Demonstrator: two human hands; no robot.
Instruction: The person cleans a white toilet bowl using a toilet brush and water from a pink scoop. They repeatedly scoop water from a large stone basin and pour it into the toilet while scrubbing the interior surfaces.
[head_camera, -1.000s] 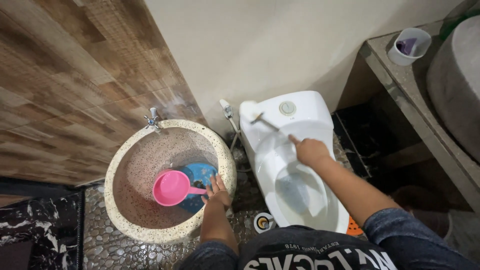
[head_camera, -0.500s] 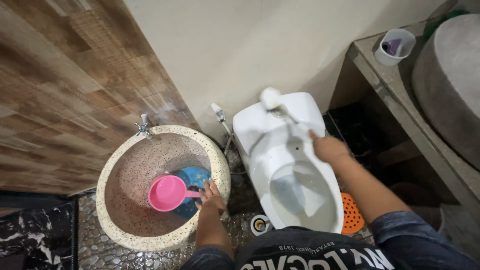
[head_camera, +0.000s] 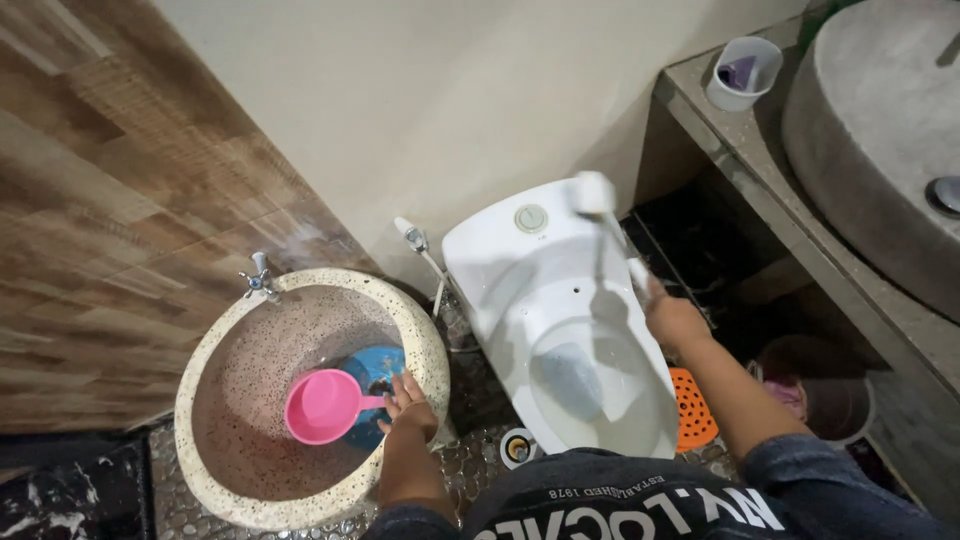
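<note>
Swinging the white brush (head_camera: 597, 200) rightward since a moment ago, my right hand (head_camera: 672, 318) stays clamped on its handle, with the head now over the right corner of the toilet (head_camera: 520, 270) tank. My left hand (head_camera: 405, 400) rests with fingers loosely spread on the pink dipper (head_camera: 325, 405) handle inside the speckled stone basin (head_camera: 215, 340). An orange mat (head_camera: 692, 410) lies beside the bowl; a grey cup (head_camera: 742, 72) stands on the table (head_camera: 760, 170).
</note>
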